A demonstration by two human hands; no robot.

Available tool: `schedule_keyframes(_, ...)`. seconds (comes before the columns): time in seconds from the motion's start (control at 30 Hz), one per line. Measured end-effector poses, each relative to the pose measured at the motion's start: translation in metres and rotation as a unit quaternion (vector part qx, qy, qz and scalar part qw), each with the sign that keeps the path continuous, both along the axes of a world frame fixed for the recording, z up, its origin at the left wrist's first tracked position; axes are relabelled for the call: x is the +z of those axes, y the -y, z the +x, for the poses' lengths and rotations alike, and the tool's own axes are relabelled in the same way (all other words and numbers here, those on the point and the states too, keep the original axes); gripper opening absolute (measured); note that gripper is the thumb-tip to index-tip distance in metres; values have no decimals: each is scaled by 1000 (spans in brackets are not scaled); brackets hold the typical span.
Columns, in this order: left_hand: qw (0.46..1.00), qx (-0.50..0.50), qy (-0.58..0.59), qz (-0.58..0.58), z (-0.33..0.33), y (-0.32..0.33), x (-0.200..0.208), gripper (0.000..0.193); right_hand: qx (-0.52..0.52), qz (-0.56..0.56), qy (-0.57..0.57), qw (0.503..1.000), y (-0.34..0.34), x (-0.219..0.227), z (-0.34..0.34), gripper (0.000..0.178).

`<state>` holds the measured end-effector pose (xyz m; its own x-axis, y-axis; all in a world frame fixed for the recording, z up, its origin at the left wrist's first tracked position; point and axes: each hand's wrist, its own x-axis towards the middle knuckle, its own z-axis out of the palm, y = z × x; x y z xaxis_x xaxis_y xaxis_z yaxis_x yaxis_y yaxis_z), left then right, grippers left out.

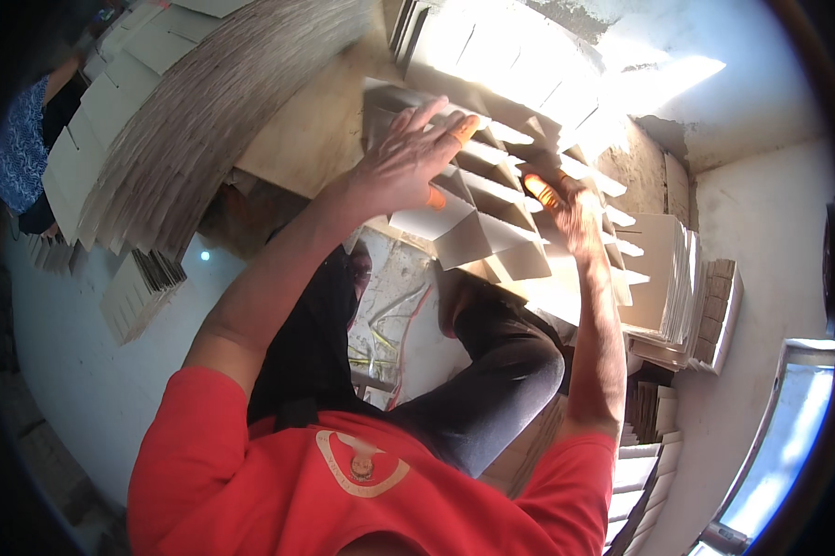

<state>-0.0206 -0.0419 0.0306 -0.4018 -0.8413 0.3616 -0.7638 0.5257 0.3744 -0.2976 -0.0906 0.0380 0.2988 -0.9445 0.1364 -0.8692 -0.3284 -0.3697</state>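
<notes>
A cardboard divider grid (478, 239), made of pale strips slotted crosswise, stands on the work surface in front of me. My left hand (404, 162) lies over its left side, fingers stretched and thumb apart, with orange coverings on a fingertip and the thumb. On the grid's right side, my right hand (577, 218) reaches among the upright strips. Orange coverings also show on its digits, which bend against the cardboard; strips and glare hide part of that grip.
Large rows of cardboard sheets (223, 102) stand at the left, and more stacked sheets (658, 273) at the right. Brightly lit slotted cardboard (501, 46) sits behind the grid. Another person's patterned blue garment (19, 148) shows at far left. A wall (770, 241) bounds the right.
</notes>
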Motion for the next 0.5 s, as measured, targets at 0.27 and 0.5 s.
schedule_keyframes(0.27,976,-72,79,191,3,37,7,66,73,-259,-98,958,-68,4,21,48)
schedule_keyframes(0.5,986,-66,-60,139,7,-1,-7,43,87,-13,-1,996,-89,14,9,76)
